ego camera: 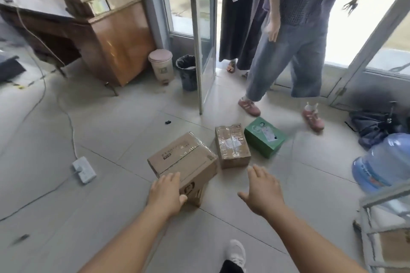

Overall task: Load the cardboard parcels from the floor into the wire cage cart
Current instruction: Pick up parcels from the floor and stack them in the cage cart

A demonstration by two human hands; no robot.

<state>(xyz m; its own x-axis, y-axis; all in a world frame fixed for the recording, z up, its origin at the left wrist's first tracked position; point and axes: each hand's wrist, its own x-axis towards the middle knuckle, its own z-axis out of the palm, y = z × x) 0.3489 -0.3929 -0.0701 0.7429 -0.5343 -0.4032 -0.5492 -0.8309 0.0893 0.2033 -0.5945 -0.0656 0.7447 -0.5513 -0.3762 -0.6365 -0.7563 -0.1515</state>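
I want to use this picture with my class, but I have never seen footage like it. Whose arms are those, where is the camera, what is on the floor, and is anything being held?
The camera sits on a person's head and looks forward and down, so the two bare arms are that person's own. On the tiled floor lie three parcels: a large cardboard box, a smaller taped box beside it, and a green box farther right. The left hand rests on the near corner of the large box; the right hand is open in the air, touching nothing. Nothing is lifted yet. The metal frame at the lower right edge may be the cart. Two other people stand at the doorway.
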